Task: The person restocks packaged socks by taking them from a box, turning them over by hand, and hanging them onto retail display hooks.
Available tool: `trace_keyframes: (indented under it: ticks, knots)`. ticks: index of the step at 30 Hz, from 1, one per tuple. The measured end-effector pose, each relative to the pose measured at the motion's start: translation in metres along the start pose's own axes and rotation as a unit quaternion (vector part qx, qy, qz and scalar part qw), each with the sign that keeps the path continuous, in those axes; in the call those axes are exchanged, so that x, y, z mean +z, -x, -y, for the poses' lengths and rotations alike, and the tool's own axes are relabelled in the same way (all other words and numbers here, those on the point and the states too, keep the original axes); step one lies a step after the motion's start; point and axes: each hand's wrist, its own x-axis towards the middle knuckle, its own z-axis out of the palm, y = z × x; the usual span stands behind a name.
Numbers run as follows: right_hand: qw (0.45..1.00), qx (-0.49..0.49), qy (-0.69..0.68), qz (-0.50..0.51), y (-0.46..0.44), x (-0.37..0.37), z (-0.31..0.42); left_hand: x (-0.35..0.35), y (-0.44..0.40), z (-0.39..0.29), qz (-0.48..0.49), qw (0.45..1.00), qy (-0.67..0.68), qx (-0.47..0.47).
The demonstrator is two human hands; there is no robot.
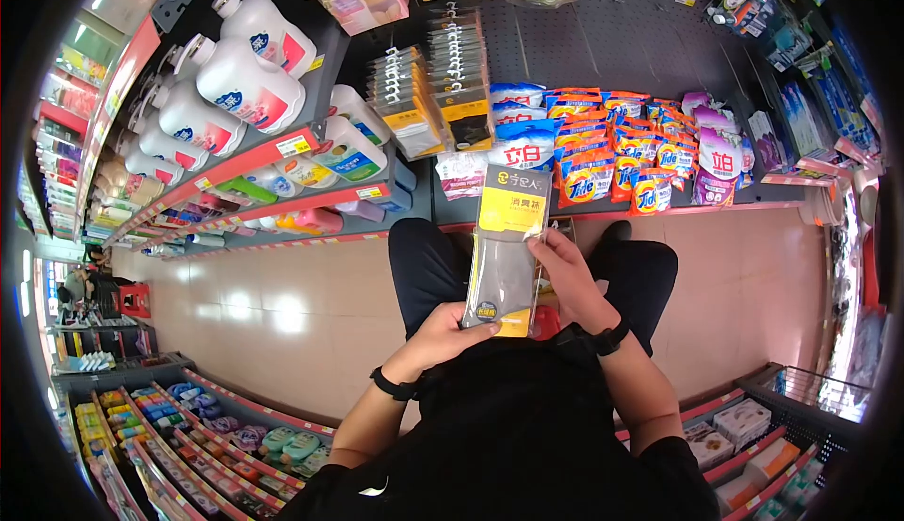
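Both hands hold a flat pack of socks (pixel 501 271), grey in clear plastic with a yellow and grey header card, upright over my lap. My left hand (pixel 447 334) grips its lower left corner, thumb across the front. On its right edge, nearer the top, my right hand (pixel 568 271) pinches the plastic. Just beyond the pack, white and blue detergent bags (pixel 524 135) stand on the low shelf beside orange Tide bags (pixel 586 170). Similar yellow-and-grey packs (pixel 405 106) hang in rows on hooks at the back left.
White pump bottles (pixel 247 83) line the left shelf, with more bottles (pixel 348 149) below. A purple detergent bag (pixel 718 168) stands at the right end. Behind me are shelves of colourful packs (pixel 202 417) and a rack with boxes (pixel 742 422). Tiled floor (pixel 254 304) runs between the shelves.
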Motion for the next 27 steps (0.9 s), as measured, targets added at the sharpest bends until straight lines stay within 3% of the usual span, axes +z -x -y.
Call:
trace_keyframes:
  ticks: [4,8,14,27]
  knots:
    - [1.0,-0.007,0.027,-0.001,-0.012,0.01,0.005,-0.006,-0.003,-0.004,-0.016,0.999,0.047,-0.004]
    - [0.996,-0.043,0.06,0.04,-0.047,0.016,0.006,-0.02,-0.019,0.006,-0.067,0.998,-0.001,-0.022]
    - [0.99,-0.077,0.103,0.055,-0.116,0.029,0.017,-0.033,-0.049,-0.02,-0.197,0.98,-0.006,0.026]
    - [0.992,-0.077,0.094,0.011,-0.163,0.037,0.03,-0.062,-0.097,-0.025,-0.217,0.976,0.011,0.034]
